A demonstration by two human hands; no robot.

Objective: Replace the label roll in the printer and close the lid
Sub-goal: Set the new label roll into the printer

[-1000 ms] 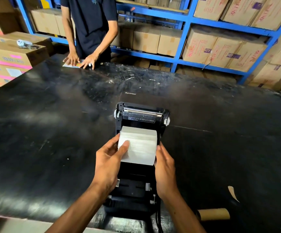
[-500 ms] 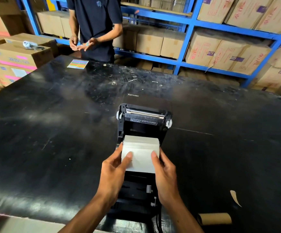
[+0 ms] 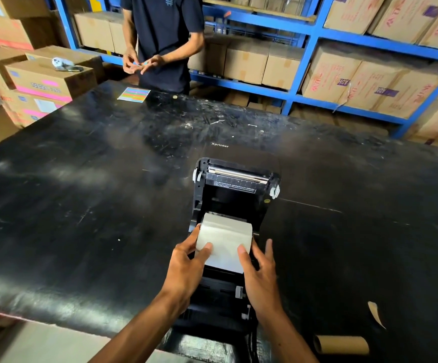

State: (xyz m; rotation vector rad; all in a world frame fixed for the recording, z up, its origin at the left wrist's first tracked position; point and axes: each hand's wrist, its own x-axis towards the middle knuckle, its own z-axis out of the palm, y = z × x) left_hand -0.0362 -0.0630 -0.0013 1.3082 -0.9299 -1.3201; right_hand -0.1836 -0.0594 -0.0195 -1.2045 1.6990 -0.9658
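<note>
While the black label printer sits lid-open at lower centre of the frame on the dark desk, the white label roll rests in its bay. The left hand and right hand hold the roll's two ends, fingers curled on it, and an empty cardboard core lies at lower right.

Both hands, left hand and right hand, grip the white label roll from either side. It sits inside the open printer on the black worktop.
</note>
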